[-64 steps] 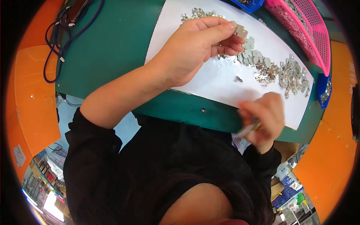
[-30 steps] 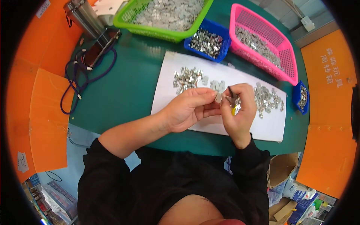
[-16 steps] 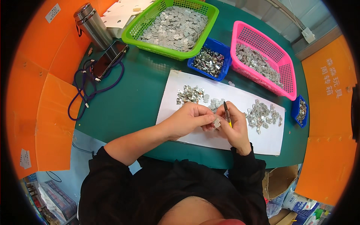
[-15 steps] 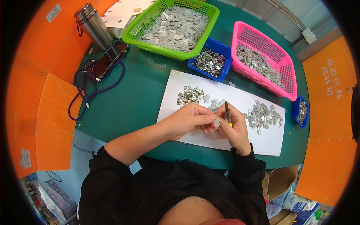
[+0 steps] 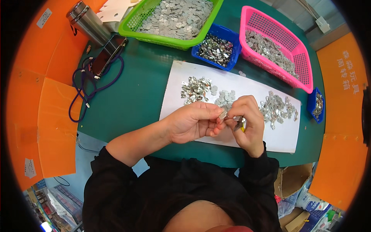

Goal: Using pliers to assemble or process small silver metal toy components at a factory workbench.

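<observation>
My left hand [image 5: 193, 121] pinches a small flat grey metal piece [image 5: 223, 115] between thumb and forefinger. Right beside it, my right hand [image 5: 250, 125] is closed around a small hand tool [image 5: 242, 125] with a dark end and a yellow part; its exact kind is hard to see. The fingers of both hands almost meet at the metal piece. Under and around them lies a white board [image 5: 174, 83]. On it are a heap of shiny small metal parts [image 5: 196, 89], a heap of flat grey pieces [image 5: 225, 98] and a spread of joined-looking silvery parts [image 5: 277, 108].
Behind the board stand a green basket [image 5: 185, 43] of flat metal pieces, a blue tray [image 5: 235, 36] of shiny parts and a pink basket [image 5: 305, 58]. A smaller blue tray [image 5: 313, 106] is far right. A steel flask [image 5: 91, 25], phone [image 5: 106, 56] and purple cord [image 5: 110, 87] lie left.
My right hand has turned, its fingers now curled up near the left fingertips, and the tool's dark end has swung down from pointing upward. My left hand still pinches the piece.
</observation>
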Available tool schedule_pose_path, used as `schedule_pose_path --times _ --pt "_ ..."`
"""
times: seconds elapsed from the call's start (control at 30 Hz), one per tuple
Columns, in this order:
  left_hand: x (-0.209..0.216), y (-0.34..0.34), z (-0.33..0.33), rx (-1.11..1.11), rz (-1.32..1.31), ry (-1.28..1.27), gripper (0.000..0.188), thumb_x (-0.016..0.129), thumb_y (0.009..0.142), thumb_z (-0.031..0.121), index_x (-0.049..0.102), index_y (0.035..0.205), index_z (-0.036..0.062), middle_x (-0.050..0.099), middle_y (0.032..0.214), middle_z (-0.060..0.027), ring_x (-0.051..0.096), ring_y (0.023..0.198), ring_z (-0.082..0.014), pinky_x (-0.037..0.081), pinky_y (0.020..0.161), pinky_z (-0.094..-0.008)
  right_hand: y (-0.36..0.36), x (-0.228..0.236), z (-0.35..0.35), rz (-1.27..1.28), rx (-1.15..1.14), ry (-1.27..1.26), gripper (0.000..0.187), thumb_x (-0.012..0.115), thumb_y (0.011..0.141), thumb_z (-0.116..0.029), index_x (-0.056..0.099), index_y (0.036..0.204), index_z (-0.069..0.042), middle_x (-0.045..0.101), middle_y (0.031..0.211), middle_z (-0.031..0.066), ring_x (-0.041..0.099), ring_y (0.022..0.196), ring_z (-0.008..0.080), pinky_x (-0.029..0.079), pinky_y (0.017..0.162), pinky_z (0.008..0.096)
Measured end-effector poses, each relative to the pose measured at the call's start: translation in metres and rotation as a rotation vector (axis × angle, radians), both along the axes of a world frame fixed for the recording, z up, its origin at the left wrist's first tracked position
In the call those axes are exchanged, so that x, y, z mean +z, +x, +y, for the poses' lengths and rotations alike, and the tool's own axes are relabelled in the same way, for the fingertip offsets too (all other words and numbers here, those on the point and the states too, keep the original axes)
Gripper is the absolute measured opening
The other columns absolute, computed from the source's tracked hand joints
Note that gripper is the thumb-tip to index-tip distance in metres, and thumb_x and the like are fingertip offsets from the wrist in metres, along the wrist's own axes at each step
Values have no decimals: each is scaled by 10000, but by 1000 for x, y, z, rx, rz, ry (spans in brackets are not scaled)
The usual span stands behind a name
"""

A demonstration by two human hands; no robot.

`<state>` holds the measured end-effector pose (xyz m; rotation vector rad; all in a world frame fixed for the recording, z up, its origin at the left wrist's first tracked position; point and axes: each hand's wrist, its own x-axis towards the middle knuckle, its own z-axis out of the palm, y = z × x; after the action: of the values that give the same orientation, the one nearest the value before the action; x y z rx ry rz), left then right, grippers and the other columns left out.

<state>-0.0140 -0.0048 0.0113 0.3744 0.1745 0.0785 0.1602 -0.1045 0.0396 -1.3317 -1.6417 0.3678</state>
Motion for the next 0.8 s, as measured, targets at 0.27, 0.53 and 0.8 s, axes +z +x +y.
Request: schedule_pose_path --times 0.27,0.53,0.8 --pt "17 -5 1 -138 63 101 244 563 990 243 619 884 31 631 822 -47 598 727 -127 461 641 -240 3 8 -14 -426 -22 255 325 727 523 -49 646 828 -126 567 844 17 544 793 258 434 728 403" --pt "19 -1 -11 -34 78 42 223 520 1014 231 602 985 26 665 895 -76 636 768 -129 521 711 -250 6 1 -12 -385 -106 331 340 739 517 -68 640 840 -107 559 791 18 531 745 253 427 697 390" --pt "15 10 -46 248 72 -95 278 429 1049 274 597 1021 54 653 914 -52 623 836 -131 517 777 -271 -8 -3 -17 -258 -279 308 140 665 792 36 594 890 -34 552 826 82 514 790 256 422 735 342"
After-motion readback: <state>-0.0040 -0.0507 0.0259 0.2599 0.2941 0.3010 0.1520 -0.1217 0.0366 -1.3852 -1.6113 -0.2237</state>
